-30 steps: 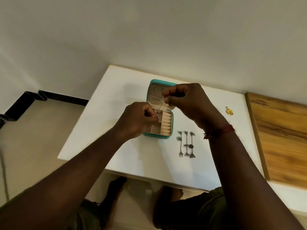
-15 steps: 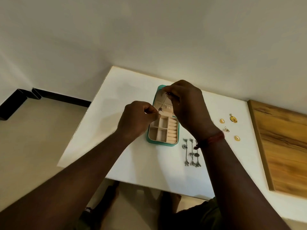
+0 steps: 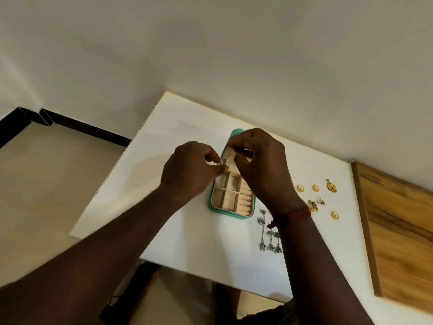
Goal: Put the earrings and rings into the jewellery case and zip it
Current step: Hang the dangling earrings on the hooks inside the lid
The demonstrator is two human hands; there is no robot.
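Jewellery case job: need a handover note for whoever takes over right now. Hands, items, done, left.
Hands: left hand and right hand both pinch a small silver piece above the open jewellery case; it is too small to tell more.
On the table: long silver earrings lie right of the case. Gold rings, a gold flower earring and two more small pieces lie further right.
Done: the case is open; its visible compartments look empty.
Left: put every piece into the case, then zip it.
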